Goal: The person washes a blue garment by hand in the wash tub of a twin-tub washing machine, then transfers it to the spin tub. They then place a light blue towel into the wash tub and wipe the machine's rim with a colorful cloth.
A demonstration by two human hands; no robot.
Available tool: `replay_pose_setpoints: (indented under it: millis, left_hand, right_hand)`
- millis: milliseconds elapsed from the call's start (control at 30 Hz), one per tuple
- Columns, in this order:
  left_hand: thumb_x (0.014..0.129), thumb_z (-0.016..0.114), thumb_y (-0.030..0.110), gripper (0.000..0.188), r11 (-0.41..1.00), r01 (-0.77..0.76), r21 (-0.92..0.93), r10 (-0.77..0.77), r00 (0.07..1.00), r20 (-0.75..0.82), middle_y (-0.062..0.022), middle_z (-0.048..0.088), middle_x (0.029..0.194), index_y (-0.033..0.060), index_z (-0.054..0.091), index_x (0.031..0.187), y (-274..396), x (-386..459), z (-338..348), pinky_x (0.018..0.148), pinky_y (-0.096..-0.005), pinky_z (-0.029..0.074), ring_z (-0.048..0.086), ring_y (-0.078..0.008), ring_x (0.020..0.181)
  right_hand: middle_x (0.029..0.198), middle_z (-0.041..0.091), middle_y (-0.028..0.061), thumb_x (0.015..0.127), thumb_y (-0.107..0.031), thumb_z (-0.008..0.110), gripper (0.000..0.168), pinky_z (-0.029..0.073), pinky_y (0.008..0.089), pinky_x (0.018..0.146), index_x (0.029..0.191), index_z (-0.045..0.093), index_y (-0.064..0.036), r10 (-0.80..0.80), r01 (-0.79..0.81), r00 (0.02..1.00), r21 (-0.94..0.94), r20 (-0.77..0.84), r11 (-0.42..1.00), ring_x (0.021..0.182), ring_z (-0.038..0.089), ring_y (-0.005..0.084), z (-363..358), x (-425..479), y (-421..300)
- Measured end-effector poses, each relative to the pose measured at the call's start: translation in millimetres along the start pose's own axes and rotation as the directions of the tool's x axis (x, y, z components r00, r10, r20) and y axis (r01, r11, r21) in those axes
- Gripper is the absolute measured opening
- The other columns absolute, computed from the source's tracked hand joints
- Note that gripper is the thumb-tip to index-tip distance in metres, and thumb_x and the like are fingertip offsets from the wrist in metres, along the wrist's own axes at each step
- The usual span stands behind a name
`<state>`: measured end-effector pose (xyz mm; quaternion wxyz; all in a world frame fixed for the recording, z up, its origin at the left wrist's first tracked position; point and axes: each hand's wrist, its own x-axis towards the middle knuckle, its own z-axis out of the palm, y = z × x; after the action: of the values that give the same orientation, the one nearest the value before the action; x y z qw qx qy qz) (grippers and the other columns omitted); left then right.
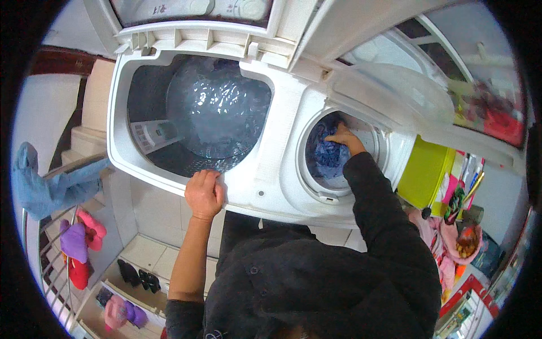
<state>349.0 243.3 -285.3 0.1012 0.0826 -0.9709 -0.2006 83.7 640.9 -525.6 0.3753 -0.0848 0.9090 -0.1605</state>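
A white twin-tub washing machine point(271, 169) stands in front of me with both lids raised. Its large wash tub point(146, 97), on the left, holds rippling greyish water point(220, 114). My left hand point(204, 193) is curled over the front rim of that tub. In the smaller round spin tub point(301, 148) on the right lies a bunched dark-blue cloth point(328, 154). My right hand point(345, 137) reaches into this tub and touches the cloth, thumb and fingers spread; whether it grips any fabric is unclear.
A translucent inner lid point(389, 89) leans up behind the spin tub. To the right are a yellow-green bin point(423, 169) and a pink cloth point(446, 271). At left, blue jeans point(59, 186) and slippers point(74, 241) hang on a metal railing. Black shoes point(137, 275) sit lower down.
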Motion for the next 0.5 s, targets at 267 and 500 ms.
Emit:
replay_pose_setpoints:
  millis: [267,500]
  left_hand:
    - [0.066,0.056,0.011,0.017,1.000,0.023,0.012,-0.023,1.000,0.009,-0.0077,0.058,0.077,0.0070,0.060,0.082,-3.8,2.0,3.0,0.059,-0.0380,0.045,0.055,-0.0284,0.068]
    - [0.067,0.057,0.011,0.016,0.999,0.026,0.046,-0.025,1.000,-0.006,-0.0086,0.057,0.075,0.0068,0.060,0.082,-7.8,-5.2,8.1,0.060,-0.0385,0.046,0.055,-0.0292,0.068]
  right_hand:
    - [0.134,0.045,0.0205,0.073,-0.018,0.074,0.085,0.041,0.0371,0.098,0.141,0.028,0.003,0.355,-0.240,0.935,0.713,-0.013,0.659,0.122,0.046,0.0288,98.4,53.1,35.1]
    - [0.120,0.057,0.0194,0.069,-0.018,0.076,0.076,0.048,0.0382,0.089,0.132,0.042,0.007,0.179,-0.208,0.977,0.689,0.116,0.694,0.107,0.057,0.0305,5.5,-37.7,-97.6]
